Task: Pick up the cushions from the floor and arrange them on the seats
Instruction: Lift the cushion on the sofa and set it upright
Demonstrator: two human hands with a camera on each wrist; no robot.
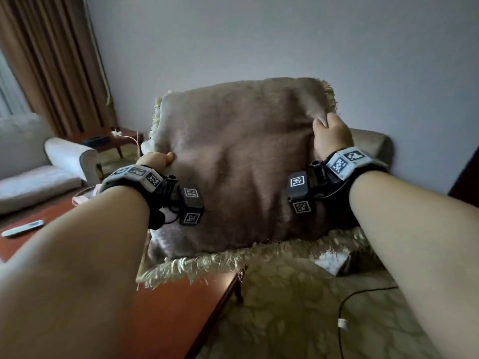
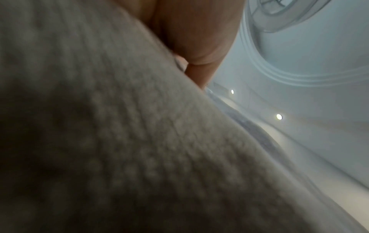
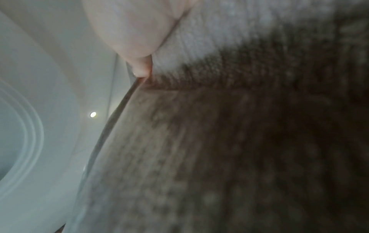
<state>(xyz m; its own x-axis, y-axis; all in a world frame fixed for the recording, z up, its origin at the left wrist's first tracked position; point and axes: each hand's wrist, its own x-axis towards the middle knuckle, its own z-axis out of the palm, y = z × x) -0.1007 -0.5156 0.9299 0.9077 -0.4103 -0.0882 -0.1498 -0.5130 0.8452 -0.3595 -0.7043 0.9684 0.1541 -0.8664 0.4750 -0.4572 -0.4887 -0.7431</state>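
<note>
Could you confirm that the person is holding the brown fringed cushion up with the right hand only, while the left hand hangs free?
Not quite: both hands hold it. In the head view the left hand grips the left edge of the brown fringed cushion, while the right hand grips its right edge. The cushion is indeed held up.

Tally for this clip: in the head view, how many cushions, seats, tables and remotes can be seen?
Cushions: 1, the brown fringed cushion held by the left hand and right hand
Seats: 2, pale sofa, armchair
Tables: 2, coffee table, side table
Remotes: 1
Total: 6
</note>
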